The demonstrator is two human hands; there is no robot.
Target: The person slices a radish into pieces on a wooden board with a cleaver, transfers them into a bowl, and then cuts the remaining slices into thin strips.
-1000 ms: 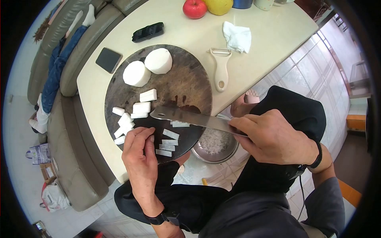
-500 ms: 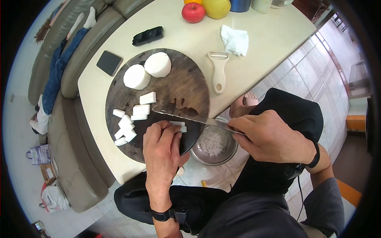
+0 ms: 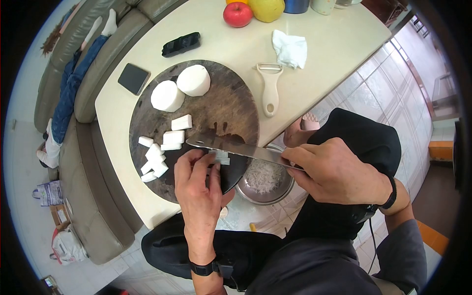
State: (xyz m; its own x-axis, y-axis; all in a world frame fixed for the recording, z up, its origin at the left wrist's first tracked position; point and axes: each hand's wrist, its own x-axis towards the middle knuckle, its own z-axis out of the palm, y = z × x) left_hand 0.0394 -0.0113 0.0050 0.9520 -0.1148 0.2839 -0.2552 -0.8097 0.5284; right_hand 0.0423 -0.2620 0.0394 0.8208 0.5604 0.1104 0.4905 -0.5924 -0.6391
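Note:
My right hand (image 3: pixel 334 172) is closed round the handle of a knife (image 3: pixel 236 148), whose broad blade points left over the round dark cutting board (image 3: pixel 223 98). Just below the blade, the bent fingertips of my left hand (image 3: pixel 199 184) press on thin white slices (image 3: pixel 221 156) near the board's lower right edge. Several white blocks (image 3: pixel 156 151) lie to the left of that hand. Two thick white rounds (image 3: pixel 167 96) rest at the board's upper left. Beneath the knife hand's side of the board, a metal bowl (image 3: pixel 268 197) holds white shreds (image 3: pixel 264 175).
On the cream table (image 3: pixel 324 54) are a peeler (image 3: pixel 270 88), a crumpled white cloth (image 3: pixel 290 49), a black phone (image 3: pixel 133 78), a black packet (image 3: pixel 181 44), a red apple (image 3: pixel 237 14) and other fruit. A person in jeans (image 3: pixel 78 78) lies on the grey sofa (image 3: pixel 93 187).
The knife blade has tilted, showing more of its flat side. The fingers of my left hand have shifted slightly left, and more of the thin slices shows.

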